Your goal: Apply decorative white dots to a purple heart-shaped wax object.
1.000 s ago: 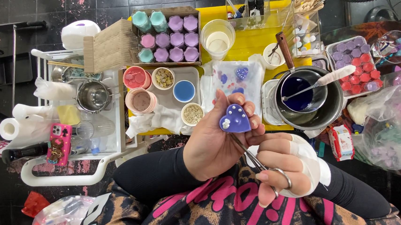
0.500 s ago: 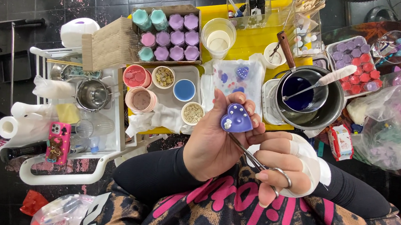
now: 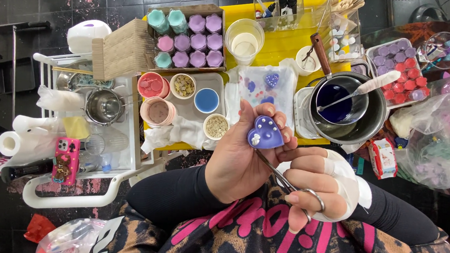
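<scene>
Here, left grip [image 3: 244,159] pinches purple heart [image 3: 265,134]; right grip [image 3: 316,183] scissors [image 3: 290,181], above yellow table [image 3: 289,44].

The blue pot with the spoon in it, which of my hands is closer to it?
Right. The right hand, holding scissors, sits just below the blue pot; the left hand holds the purple heart farther left.

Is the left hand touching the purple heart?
Touching. The head view shows the left hand wrapped around the purple heart, fingertips pressed on its edges, while the right hand holds small scissors just below it.
</scene>
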